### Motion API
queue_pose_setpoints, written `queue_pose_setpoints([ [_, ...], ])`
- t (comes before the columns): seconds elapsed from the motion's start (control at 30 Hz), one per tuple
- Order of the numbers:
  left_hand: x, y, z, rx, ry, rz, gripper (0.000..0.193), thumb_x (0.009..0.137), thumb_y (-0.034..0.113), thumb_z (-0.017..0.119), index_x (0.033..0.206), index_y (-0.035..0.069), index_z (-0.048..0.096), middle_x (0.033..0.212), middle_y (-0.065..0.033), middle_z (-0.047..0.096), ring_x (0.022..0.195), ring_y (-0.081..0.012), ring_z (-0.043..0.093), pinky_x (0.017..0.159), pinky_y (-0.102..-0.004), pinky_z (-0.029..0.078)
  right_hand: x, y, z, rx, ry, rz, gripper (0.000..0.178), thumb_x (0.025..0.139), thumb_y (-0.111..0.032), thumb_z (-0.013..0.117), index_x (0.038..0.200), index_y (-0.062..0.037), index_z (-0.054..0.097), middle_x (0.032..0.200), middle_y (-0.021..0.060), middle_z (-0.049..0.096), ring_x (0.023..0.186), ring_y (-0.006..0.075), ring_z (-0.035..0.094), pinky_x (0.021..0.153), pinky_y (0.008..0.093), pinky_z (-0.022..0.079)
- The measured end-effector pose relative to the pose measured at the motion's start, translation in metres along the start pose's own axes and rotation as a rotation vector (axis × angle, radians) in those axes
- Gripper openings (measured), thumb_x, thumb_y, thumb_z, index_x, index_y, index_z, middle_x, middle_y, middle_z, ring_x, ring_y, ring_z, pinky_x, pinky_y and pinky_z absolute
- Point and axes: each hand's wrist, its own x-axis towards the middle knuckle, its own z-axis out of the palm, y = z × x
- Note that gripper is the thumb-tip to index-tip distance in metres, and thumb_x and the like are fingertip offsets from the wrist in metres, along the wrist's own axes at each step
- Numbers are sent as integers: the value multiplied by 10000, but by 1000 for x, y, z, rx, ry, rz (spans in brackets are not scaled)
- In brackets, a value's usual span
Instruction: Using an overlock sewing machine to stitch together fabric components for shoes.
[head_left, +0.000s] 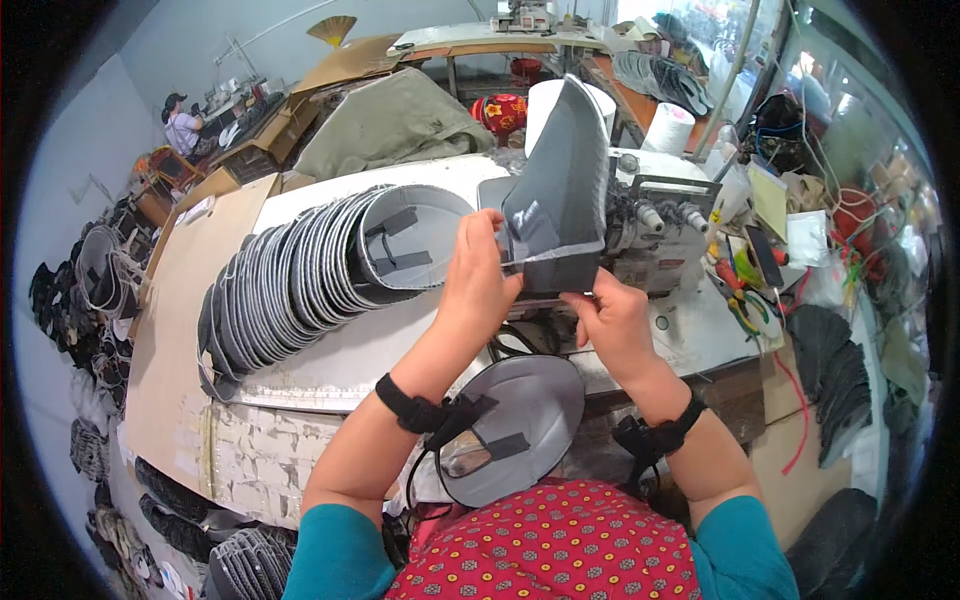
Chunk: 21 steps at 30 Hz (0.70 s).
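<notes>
A dark grey shoe upper (562, 185) with a whitish stitched edge stands raised in front of me, its pointed end up. My left hand (472, 275) pinches its left side with thumb and fingers. Lower down, my right hand (618, 318) grips the bottom right corner of its dark band. Left of my hands, a long row of nested grey uppers (290, 285) lies on the white table. Another grey upper (535, 415) rests at my lap, below my forearms. Behind the held piece is a sewing machine (660, 265), partly covered by it.
White thread cones (668, 128) stand behind the machine. Pliers (742, 308), a phone (764, 257) and red cord lie at the right. A grey-green cloth heap (395, 125) sits beyond the table. Another person (183, 130) works far left.
</notes>
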Motion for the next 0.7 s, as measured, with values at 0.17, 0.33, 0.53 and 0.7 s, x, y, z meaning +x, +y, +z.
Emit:
queue_pose_setpoints([
  [0.17, 5, -13, 6, -375, -192, -115, 448, 745, -122, 672, 1152, -23, 513, 917, -37, 648, 841, -107, 631, 753, -260, 523, -12, 3, -14, -7, -68, 51, 191, 836, 19, 667, 1022, -4, 634, 850, 96, 687, 644, 137, 659, 578, 285, 512],
  [0.33, -1, -31, -15, -743, -279, -450, 242, 833, -94, 577, 1039, 22, 632, 1036, -37, 672, 915, -114, 622, 811, -274, 506, -29, 8, -28, -81, -202, -250, 291, 783, 134, 589, 1028, -14, 641, 1044, 100, 718, 749, 180, 692, 613, 277, 543],
  [0.53, -4, -43, -12, -863, -44, -572, 247, 985, 214, 404, 815, 91, 534, 1078, -110, 639, 979, -201, 535, 856, -297, 422, -31, 27, -18, -33, -99, -276, 196, 852, 112, 583, 1000, 1, 649, 1093, 117, 715, 569, 113, 624, 506, 243, 508],
  [0.7, 14, -65, -13, -1008, 138, -525, 320, 1011, 401, 489, 998, 127, 656, 967, 23, 630, 902, -92, 505, 856, -294, 338, -21, 35, -5, -155, 16, -349, 182, 849, 37, 669, 1019, -12, 627, 1104, 127, 704, 739, 225, 698, 615, 296, 552],
])
